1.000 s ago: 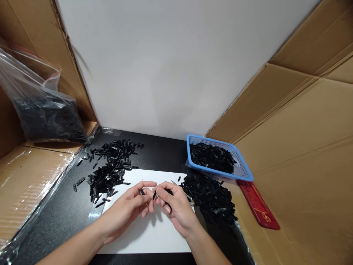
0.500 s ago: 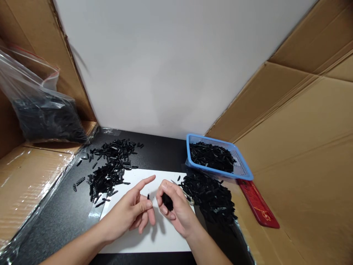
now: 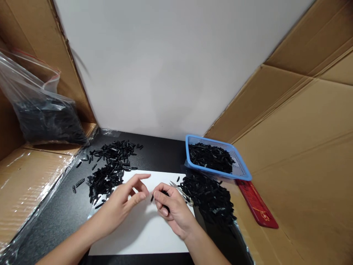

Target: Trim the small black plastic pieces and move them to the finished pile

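Observation:
My left hand [image 3: 125, 197] hovers over a white sheet [image 3: 138, 235], thumb and index finger apart, with nothing visible between them. Just to its right, my right hand [image 3: 172, 208] is curled around several small black pieces [image 3: 166, 209]. One slim black piece [image 3: 152, 198] sticks out at its thumb and fingertips. Partly behind the right hand lies a pair of small scissors [image 3: 182, 192], blades toward the upper left. A heap of black pieces [image 3: 212, 197] spreads beside them on the right. Another loose pile of black pieces [image 3: 106, 176] lies beyond the left hand.
A blue perforated basket [image 3: 237, 162] of black pieces stands at the back right. Near it is a red flat object [image 3: 259, 208]. A clear zip bag [image 3: 49, 117] with dark contents leans at the left. Cardboard walls [image 3: 303, 129] and a white panel [image 3: 176, 73] enclose the black tabletop [image 3: 160, 147].
A small black piece at my left hand's fingers now shows at my right fingertips. My left hand has drawn slightly left and its fingers have turned. The white sheet's near edge has shifted left.

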Available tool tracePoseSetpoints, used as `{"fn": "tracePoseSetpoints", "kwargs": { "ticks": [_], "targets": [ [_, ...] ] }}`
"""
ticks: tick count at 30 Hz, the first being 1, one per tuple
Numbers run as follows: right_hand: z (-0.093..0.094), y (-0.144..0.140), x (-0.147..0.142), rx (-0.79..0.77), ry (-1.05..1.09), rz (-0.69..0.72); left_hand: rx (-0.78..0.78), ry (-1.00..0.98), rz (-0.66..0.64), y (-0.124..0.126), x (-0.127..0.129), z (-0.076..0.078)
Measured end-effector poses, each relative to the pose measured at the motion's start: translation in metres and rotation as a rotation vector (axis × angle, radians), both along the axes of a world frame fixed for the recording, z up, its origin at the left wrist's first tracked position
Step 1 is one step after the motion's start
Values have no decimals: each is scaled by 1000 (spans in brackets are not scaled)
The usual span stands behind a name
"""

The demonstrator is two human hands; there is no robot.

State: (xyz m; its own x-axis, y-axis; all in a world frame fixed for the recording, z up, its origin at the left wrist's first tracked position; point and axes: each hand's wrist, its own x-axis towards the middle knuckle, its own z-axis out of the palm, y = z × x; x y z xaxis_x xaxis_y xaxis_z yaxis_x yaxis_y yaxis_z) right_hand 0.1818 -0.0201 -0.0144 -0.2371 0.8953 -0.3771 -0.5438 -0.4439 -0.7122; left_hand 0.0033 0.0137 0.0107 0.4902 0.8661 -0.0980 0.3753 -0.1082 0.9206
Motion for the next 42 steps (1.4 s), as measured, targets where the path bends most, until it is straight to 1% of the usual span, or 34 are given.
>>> {"fn": "tracePoseSetpoints", "kwargs": {
  "ticks": [2, 3, 4, 5, 6, 8, 10, 12, 14, 18, 21, 23, 26, 30, 34, 38, 40, 42],
  "targets": [
    [1, 1, 1, -5, 65, -20, 321, 268, 47, 12, -16, -4],
    [1, 2, 1, -1, 95, -24, 442, 427, 73, 17, -24, -8],
    [1, 2, 1, 4, 121, -26, 502, 609, 109, 20, -31, -13],
    [1, 2, 2, 7, 146, -25, 521, 773, 144, 22, -38, -18],
    [2, 2, 2, 9, 169, -22, 530, 894, 144, 23, -43, -24],
    [2, 2, 3, 7, 209, -12, 602, 1034, 125, 21, -51, -35],
    [3, 1, 3, 12, 239, -4, 710, 1080, 125, 19, -55, -44],
    [4, 1, 4, 22, 258, 2, 804, 1069, 130, 21, -58, -48],
    [5, 0, 4, 27, 272, 6, 852, 1014, 86, 26, -59, -47],
    [10, 0, 4, 24, 300, 4, 849, 918, -36, 41, -58, -37],
    [13, 0, 6, 29, 319, -8, 874, 914, -82, 46, -53, -31],
    [15, 0, 7, 35, 330, -12, 895, 947, -75, 48, -50, -28],
    [17, -1, 8, 39, 344, -16, 891, 972, -10, 49, -46, -25],
    [20, -2, 10, 44, 359, -20, 819, 892, 53, 53, -44, -19],
    [21, -3, 11, 64, 372, -4, 720, 745, 98, 56, -47, -15],
    [22, -4, 11, 82, 403, -5, 530, 555, 196, 56, -48, -10],
    [22, -5, 11, 86, 420, -3, 427, 464, 275, 55, -46, -6],
    [23, -5, 12, 89, 424, 2, 298, 309, 369, 52, -42, -2]
  ]
}}
